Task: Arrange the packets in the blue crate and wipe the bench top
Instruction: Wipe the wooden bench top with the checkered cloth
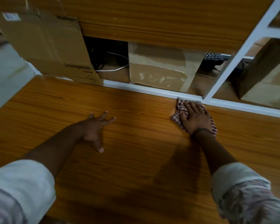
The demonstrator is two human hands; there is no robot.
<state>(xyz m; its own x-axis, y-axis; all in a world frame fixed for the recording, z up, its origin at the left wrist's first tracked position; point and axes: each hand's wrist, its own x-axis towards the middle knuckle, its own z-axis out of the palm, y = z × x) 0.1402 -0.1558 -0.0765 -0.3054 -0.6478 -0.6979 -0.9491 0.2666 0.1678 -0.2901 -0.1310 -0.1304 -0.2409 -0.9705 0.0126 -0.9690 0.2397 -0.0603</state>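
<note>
The wooden bench top (pixel 136 159) fills the lower part of the view. My right hand (pixel 195 118) lies flat with straight fingers on a red-and-white checked cloth (pixel 179 107), pressing it to the bench near the white back rail. My left hand (pixel 95 128) rests on the bare wood at the middle, fingers spread and thumb pointing toward me, holding nothing. No blue crate and no packets are in view.
A white rail (pixel 152 90) borders the bench at the back. Behind it stand a flattened cardboard sheet (pixel 44 44), a brown box (pixel 162 70), cables, a black keyboard (pixel 214 59) and another carton (pixel 265 73) behind the white frame at the right.
</note>
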